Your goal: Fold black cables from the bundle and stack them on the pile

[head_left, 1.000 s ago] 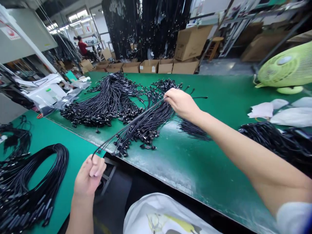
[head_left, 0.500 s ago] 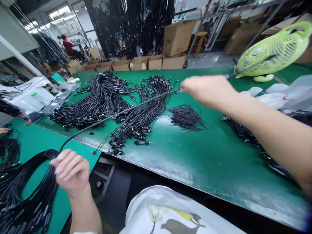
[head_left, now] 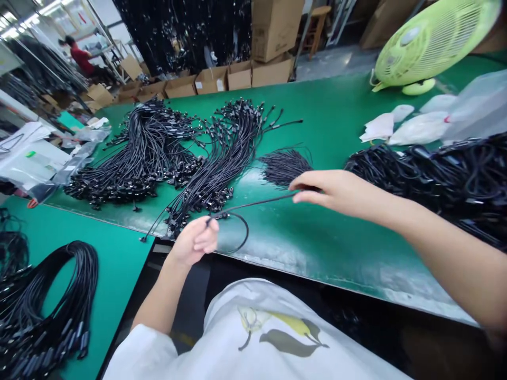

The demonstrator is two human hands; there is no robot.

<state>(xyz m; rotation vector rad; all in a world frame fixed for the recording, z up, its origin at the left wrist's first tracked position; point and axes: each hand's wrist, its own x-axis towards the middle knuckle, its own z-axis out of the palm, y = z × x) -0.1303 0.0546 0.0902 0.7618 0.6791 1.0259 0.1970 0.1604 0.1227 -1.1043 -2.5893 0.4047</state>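
Over the near part of a green table (head_left: 336, 119), a single black cable (head_left: 257, 202) runs between two bare hands. The left hand (head_left: 196, 243) is closed about it, fingers curled; part of the cable hangs in an open loop just to the right of this fist. The right hand (head_left: 340, 192) is narrow, its thumb and fingertips close together where the cable reaches them; whether they pinch it or merely touch it cannot be told. By this arrangement, work on the cable is judged part-way: a curve is formed, but no closed coil is seen. Much appears to be left, since the middle pile (head_left: 227, 153) and the broader left pile (head_left: 146, 142) lie in long, loose lengths. The right heap (head_left: 428, 171) shows many bends and may be done, though it is too dense to be sure. Between middle pile and right heap lie thin strands (head_left: 287, 167). The surface is smooth and glossy, paler along its near edge. A side table (head_left: 122, 258) at left bears a curved bundle (head_left: 87, 269). Beyond the right heap are bags (head_left: 477, 105) and a yellow-green fan (head_left: 420, 45). Behind stand cartons (head_left: 214, 83), a stool (head_left: 317, 26) and, at upper left, a seated co-worker (head_left: 81, 57) in red.
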